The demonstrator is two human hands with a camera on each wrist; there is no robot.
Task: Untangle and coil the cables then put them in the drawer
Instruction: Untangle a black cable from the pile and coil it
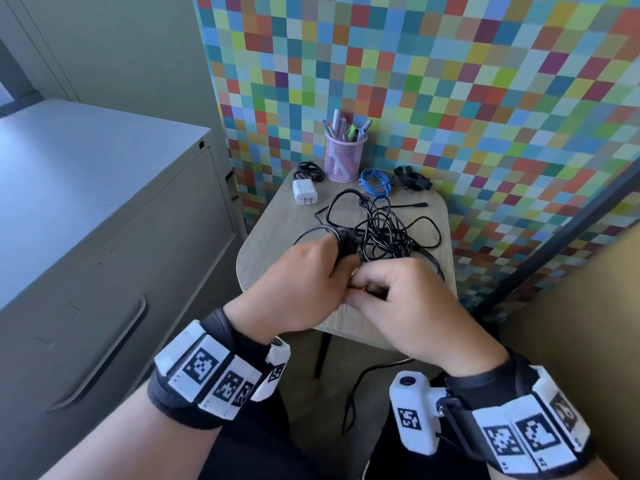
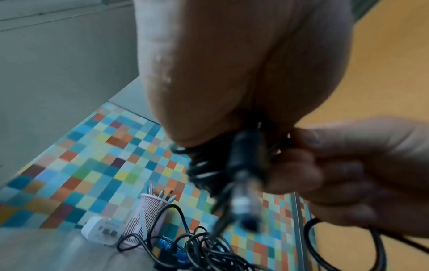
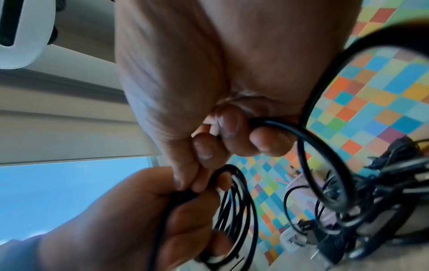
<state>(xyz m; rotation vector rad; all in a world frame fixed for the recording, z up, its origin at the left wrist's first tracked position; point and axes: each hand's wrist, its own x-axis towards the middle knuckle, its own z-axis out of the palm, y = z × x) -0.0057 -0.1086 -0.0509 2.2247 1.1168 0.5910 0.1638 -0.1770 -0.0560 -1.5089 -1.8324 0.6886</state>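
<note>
Table [image 1: 266,251] bears cables [image 1: 384,226], charger [image 1: 304,191], pen cup [image 1: 341,157].

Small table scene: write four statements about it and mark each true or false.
1. The left hand grips a coiled black cable. True.
2. The blue cable lies in the right hand. False: it lies on the table, beside the pink pen cup.
3. The white charger lies left of the pen cup. True.
4. The cabinet drawer is open. False: it is closed.
</note>
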